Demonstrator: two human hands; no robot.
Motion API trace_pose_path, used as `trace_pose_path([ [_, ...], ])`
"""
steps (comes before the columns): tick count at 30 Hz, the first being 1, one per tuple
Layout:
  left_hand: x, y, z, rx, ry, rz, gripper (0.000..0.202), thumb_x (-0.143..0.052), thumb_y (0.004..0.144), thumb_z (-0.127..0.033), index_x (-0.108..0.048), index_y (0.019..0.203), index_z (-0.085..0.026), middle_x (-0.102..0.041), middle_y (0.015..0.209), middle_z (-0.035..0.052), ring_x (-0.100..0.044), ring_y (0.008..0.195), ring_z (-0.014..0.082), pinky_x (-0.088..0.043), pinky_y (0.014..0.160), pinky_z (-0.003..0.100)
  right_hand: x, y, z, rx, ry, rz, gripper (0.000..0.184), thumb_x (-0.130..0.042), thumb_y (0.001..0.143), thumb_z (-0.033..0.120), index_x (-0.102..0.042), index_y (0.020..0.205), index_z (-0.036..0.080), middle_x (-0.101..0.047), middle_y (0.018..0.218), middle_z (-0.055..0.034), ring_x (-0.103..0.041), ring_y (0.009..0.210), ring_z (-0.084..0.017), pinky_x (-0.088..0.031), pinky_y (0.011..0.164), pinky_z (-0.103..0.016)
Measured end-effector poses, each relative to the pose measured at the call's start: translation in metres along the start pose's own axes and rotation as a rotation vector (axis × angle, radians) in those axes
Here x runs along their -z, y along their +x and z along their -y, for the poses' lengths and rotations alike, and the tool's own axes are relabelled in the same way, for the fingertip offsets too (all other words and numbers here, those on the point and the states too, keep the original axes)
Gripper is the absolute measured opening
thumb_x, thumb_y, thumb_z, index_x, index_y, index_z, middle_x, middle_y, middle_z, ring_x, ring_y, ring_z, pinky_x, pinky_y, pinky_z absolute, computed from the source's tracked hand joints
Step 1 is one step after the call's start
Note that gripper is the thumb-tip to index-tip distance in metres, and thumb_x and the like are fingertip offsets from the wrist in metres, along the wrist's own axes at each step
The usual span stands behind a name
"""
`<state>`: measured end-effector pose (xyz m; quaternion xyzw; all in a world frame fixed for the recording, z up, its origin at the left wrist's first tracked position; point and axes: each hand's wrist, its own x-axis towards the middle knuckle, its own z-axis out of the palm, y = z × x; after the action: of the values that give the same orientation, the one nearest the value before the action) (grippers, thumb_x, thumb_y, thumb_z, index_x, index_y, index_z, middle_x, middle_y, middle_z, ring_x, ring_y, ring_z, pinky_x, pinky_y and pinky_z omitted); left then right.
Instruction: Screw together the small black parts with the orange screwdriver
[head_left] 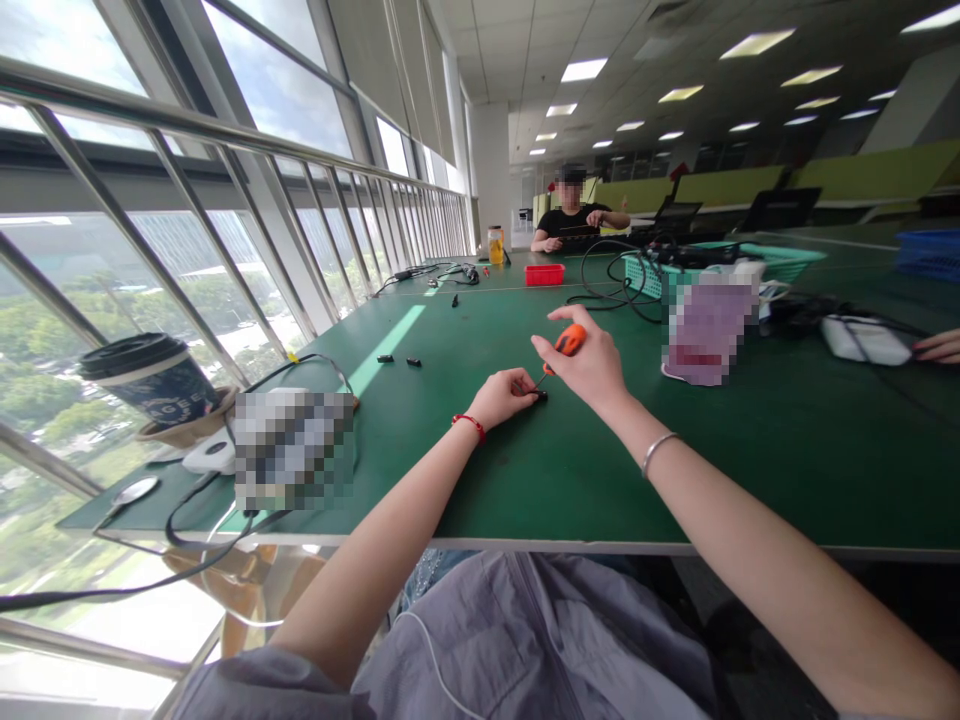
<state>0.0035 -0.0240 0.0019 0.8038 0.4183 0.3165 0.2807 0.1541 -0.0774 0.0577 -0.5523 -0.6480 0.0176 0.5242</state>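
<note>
An orange-and-black screwdriver (573,340) is gripped in my right hand (596,368), its handle against the palm while the thumb and index finger stick out. Its shaft slants down to a small black piece (540,396) on the green table (480,480). My left hand (501,400) pinches that piece and keeps it on the tabletop; the fingers hide most of it. Left of my hands lie two similar black pieces, one (385,358) beside the other (413,362). A further small black piece (454,300) lies farther back.
At left, a lidded cup (154,380) sits in a holder near cables and a blurred-out item (292,450). A red tray (544,275) and a jar (496,246) stand farther back. To the right are a turquoise basket (787,262), cables and another person's hand (939,347). A person sits opposite.
</note>
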Motion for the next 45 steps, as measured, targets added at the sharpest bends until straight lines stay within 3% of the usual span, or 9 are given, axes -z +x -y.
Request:
trace_pose_path([
  [2, 0.0, 0.0, 0.0, -0.004, 0.021, -0.002, 0.009, -0.065, 0.07, -0.022, -0.06, 0.071, -0.015, -0.062, 0.068, -0.0001, -0.051, 0.06, 0.0097, -0.041, 0.06, 0.022, 0.001, 0.001, 0.0, 0.016, 0.033, 0.012, 0.021, -0.056, 0.074, 0.045, -0.059, 0.077, 0.024, -0.056, 0.062, 0.0003, -0.052, 0.061, -0.017, -0.036, 0.057, -0.027],
  [5, 0.0, -0.001, -0.001, -0.004, 0.053, -0.002, 0.009, -0.065, 0.071, -0.023, -0.062, 0.073, -0.015, -0.064, 0.071, 0.0008, -0.052, 0.062, 0.0102, -0.042, 0.061, 0.022, 0.005, 0.005, -0.003, 0.015, 0.091, -0.055, 0.022, -0.054, 0.073, 0.039, -0.048, 0.059, 0.023, -0.051, 0.055, 0.0011, -0.046, 0.055, -0.015, -0.036, 0.056, -0.027],
  [9, 0.0, -0.002, -0.003, 0.001, 0.097, -0.007, 0.008, -0.063, 0.071, -0.022, -0.064, 0.075, -0.015, -0.066, 0.074, 0.0012, -0.055, 0.064, 0.0105, -0.044, 0.062, 0.021, 0.011, 0.011, -0.011, -0.06, 0.122, -0.177, 0.022, -0.054, 0.07, 0.032, -0.043, 0.052, 0.023, -0.044, 0.049, 0.0027, -0.04, 0.049, -0.013, -0.034, 0.054, -0.027],
  [13, 0.0, -0.005, -0.006, 0.012, 0.171, -0.022, 0.009, -0.063, 0.069, -0.02, -0.066, 0.077, -0.017, -0.066, 0.075, 0.0012, -0.056, 0.066, 0.0116, -0.044, 0.062, 0.022, 0.011, 0.013, -0.015, -0.079, 0.154, -0.157, 0.021, -0.054, 0.067, 0.029, -0.043, 0.05, 0.022, -0.043, 0.047, 0.0032, -0.04, 0.048, -0.012, -0.034, 0.053, -0.027],
  [21, -0.002, -0.007, -0.007, -0.013, 0.22, -0.073, 0.01, -0.064, 0.067, -0.018, -0.066, 0.077, -0.017, -0.065, 0.082, 0.0019, -0.056, 0.069, 0.0121, -0.045, 0.064, 0.023, 0.006, 0.011, -0.016, -0.06, 0.162, -0.082, 0.022, -0.054, 0.067, 0.031, -0.044, 0.05, 0.022, -0.044, 0.048, 0.0031, -0.041, 0.049, -0.012, -0.036, 0.053, -0.026],
  [37, -0.002, -0.004, -0.002, -0.009, 0.166, -0.065, 0.008, -0.065, 0.067, -0.017, -0.067, 0.074, -0.016, -0.064, 0.075, 0.0012, -0.054, 0.065, 0.0106, -0.046, 0.062, 0.022, 0.005, 0.009, -0.016, -0.047, 0.096, -0.086, 0.022, -0.053, 0.069, 0.033, -0.042, 0.053, 0.023, -0.044, 0.05, 0.0026, -0.042, 0.049, -0.013, -0.036, 0.054, -0.027],
  [41, -0.002, -0.004, -0.001, -0.009, 0.162, -0.065, 0.008, -0.065, 0.067, -0.018, -0.068, 0.074, -0.016, -0.064, 0.074, 0.0009, -0.054, 0.064, 0.0104, -0.045, 0.061, 0.021, 0.006, 0.01, -0.015, -0.045, 0.001, -0.085, 0.016, -0.059, 0.065, 0.036, -0.05, 0.067, 0.024, -0.053, 0.058, 0.0029, -0.048, 0.055, -0.015, -0.035, 0.055, -0.027],
  [45, -0.003, -0.002, 0.003, -0.009, 0.149, -0.06, 0.009, -0.065, 0.067, -0.018, -0.068, 0.075, -0.016, -0.065, 0.075, 0.0011, -0.055, 0.065, 0.0104, -0.046, 0.062, 0.021, 0.007, 0.009, -0.014, -0.004, -0.036, -0.104, 0.036, -0.064, 0.065, 0.047, -0.053, 0.092, 0.025, -0.059, 0.064, 0.0035, -0.055, 0.061, -0.018, -0.035, 0.056, -0.026],
])
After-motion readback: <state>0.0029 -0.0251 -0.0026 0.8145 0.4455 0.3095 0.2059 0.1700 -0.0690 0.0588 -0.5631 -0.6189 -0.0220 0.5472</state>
